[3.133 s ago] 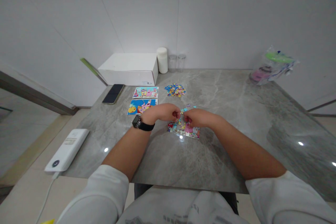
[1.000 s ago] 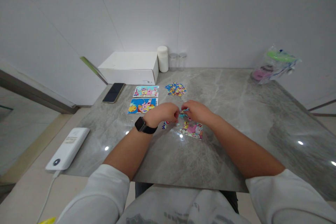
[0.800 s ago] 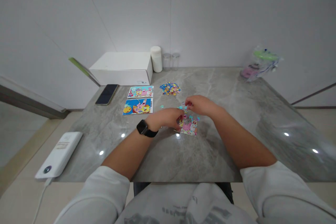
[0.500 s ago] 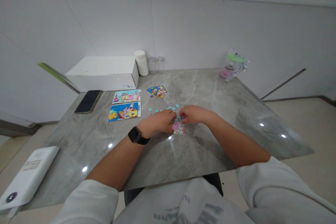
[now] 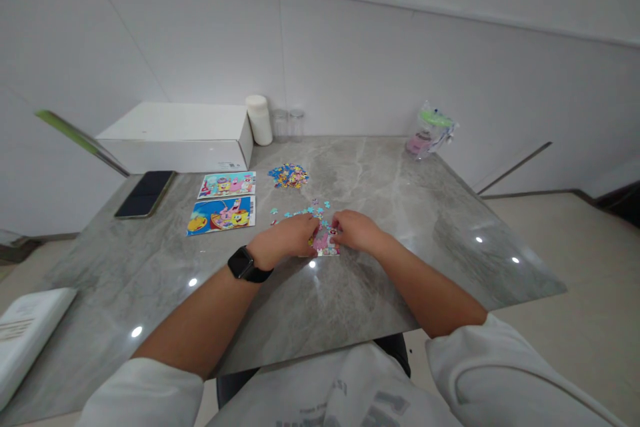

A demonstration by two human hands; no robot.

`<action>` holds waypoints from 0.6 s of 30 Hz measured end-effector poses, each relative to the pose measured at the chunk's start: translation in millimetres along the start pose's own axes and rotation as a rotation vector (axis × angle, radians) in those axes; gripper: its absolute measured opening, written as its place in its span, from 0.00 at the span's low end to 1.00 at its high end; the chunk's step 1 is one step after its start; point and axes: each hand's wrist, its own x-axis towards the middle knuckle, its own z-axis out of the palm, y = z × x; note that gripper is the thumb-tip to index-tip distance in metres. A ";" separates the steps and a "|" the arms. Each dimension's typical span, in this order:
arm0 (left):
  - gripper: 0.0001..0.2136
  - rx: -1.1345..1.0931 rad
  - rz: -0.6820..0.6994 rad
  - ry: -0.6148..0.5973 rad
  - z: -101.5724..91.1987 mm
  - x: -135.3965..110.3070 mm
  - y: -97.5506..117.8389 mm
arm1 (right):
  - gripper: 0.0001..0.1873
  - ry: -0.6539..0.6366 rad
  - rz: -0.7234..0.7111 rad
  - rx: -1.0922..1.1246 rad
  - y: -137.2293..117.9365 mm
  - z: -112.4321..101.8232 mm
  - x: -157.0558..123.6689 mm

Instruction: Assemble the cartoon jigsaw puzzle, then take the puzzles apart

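Observation:
A small, partly joined cartoon jigsaw lies on the grey marble table. My left hand, with a black watch on its wrist, rests curled on the jigsaw's left edge. My right hand sits curled on its right edge, fingertips pressed down on the pieces. What the fingers pinch is too small to make out. Several loose blue pieces lie just beyond the hands. A heap of loose pieces sits farther back.
Two cartoon picture cards lie to the left, with a black phone beyond them. At the back stand a white box, a white jar and two clear jars. A plastic bag sits back right, a white device front left.
My head has turned right, so everything shifted left in view. Both hands came down from the loose blue pieces onto the joined jigsaw and now press on its two sides.

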 end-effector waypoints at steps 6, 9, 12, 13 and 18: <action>0.22 -0.026 -0.024 -0.001 7.8 4.0 -7.8 | 0.16 0.046 -0.056 0.102 5.4 5.5 1.8; 0.21 -0.029 0.012 0.019 10.9 4.8 -11.7 | 0.12 0.064 -0.117 0.146 8.2 8.5 2.3; 0.21 -0.033 0.028 0.010 12.4 5.8 -14.1 | 0.13 0.089 -0.131 0.203 11.3 12.1 3.0; 0.21 -0.036 0.028 0.008 12.3 6.2 -14.4 | 0.14 0.096 -0.131 0.218 12.3 13.0 3.2; 0.20 -0.035 0.034 0.002 9.8 7.6 -12.7 | 0.11 0.095 -0.135 0.222 14.2 12.9 2.0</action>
